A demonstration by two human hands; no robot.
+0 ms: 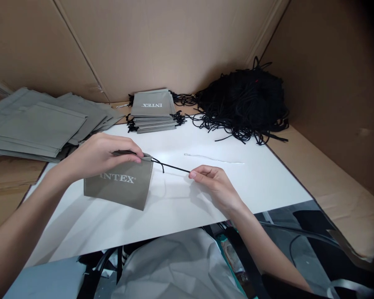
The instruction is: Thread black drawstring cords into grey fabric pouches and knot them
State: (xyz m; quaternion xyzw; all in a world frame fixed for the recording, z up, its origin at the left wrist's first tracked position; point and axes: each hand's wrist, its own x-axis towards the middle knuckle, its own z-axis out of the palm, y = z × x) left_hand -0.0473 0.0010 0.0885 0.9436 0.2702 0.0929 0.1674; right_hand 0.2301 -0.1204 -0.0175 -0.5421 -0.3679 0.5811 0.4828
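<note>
A grey drawstring pouch (121, 189) printed INTEX hangs above the white board, its top edge pinched between the thumb and fingers of my left hand (110, 153). From the pouch's upper right corner runs a black cord (174, 167), stretched taut to my right hand (212, 182). The thumb and forefinger of that hand are closed on the cord. A short loose cord end curls down beside the corner. Behind my right hand, a thin twisted wire (213, 158) with a small loop at its left end lies on the board.
Loose grey pouches (40, 124) are piled at the left. A neat stack of INTEX pouches with black cords (153, 109) stands at the back middle. A heap of black cords (244, 101) lies at the back right. Cardboard walls (162, 45) enclose the white board (252, 182).
</note>
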